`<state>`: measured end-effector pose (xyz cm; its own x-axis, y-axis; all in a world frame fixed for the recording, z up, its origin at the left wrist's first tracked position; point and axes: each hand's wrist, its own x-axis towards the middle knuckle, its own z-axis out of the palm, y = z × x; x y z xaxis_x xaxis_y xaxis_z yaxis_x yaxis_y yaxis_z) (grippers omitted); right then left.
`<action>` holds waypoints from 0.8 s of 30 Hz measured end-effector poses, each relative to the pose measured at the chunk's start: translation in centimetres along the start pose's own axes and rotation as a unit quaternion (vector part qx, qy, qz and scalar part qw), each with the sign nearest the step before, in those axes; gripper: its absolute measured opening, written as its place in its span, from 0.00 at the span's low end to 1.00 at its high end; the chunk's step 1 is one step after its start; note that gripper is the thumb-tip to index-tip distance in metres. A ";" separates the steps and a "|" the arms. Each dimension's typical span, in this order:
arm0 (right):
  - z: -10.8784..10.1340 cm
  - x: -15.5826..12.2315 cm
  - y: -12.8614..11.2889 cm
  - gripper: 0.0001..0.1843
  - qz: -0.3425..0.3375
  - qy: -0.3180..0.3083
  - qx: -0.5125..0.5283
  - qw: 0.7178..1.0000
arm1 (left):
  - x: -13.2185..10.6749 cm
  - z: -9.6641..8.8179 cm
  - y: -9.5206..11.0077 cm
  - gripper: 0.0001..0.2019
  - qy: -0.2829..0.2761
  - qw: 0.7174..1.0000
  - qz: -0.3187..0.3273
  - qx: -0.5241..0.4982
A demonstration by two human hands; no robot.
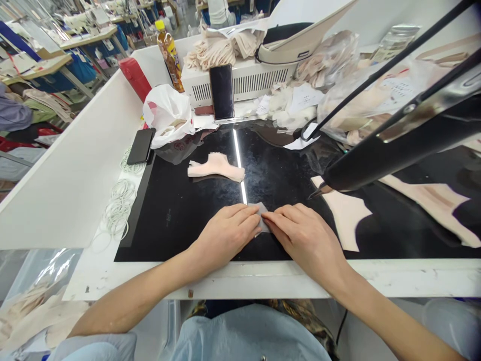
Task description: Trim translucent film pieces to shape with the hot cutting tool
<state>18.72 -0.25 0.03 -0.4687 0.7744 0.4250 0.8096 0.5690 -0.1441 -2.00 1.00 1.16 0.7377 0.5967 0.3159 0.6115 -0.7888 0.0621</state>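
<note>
My left hand [224, 234] and my right hand [305, 235] lie side by side on the black glossy worktop [176, 210], fingertips meeting over a small pale grey fabric piece [262, 213]. Both hands press flat on it with fingers stretched out and close together. The piece sits at the near end of a bright light strip [239, 165]. A folded pink fabric piece [217, 167] rests farther back, left of the strip. A black machine arm [379, 160] with a metal tip [317, 192] hangs just right of my right hand.
Pink cut panels [347, 215] lie to the right. Two phones [141, 146] [221, 92], a white plastic bag [168, 114], a drink bottle [169, 52], white elastic rings [118, 205] and piles of fabric [221, 47] crowd the back and left. A white wall [75, 165] borders the left side.
</note>
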 end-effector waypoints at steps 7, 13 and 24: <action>-0.2 -0.2 0.0 0.11 0.007 -0.004 0.005 1.000 | 0.1 -0.1 0.1 0.11 -0.002 1.000 0.007 0.008; -0.7 -0.9 0.2 0.11 0.027 -0.017 0.027 0.999 | 0.2 -0.3 0.1 0.11 -0.006 1.000 0.001 0.013; -1.8 -2.4 0.4 0.10 0.082 -0.036 0.077 0.993 | 0.2 -0.1 0.1 0.12 0.003 1.000 0.007 0.015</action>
<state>20.80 -2.44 0.59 -0.3644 0.8745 0.3200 0.8155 0.4656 -0.3438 -1.88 1.02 1.35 0.7443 0.5855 0.3213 0.6102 -0.7917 0.0293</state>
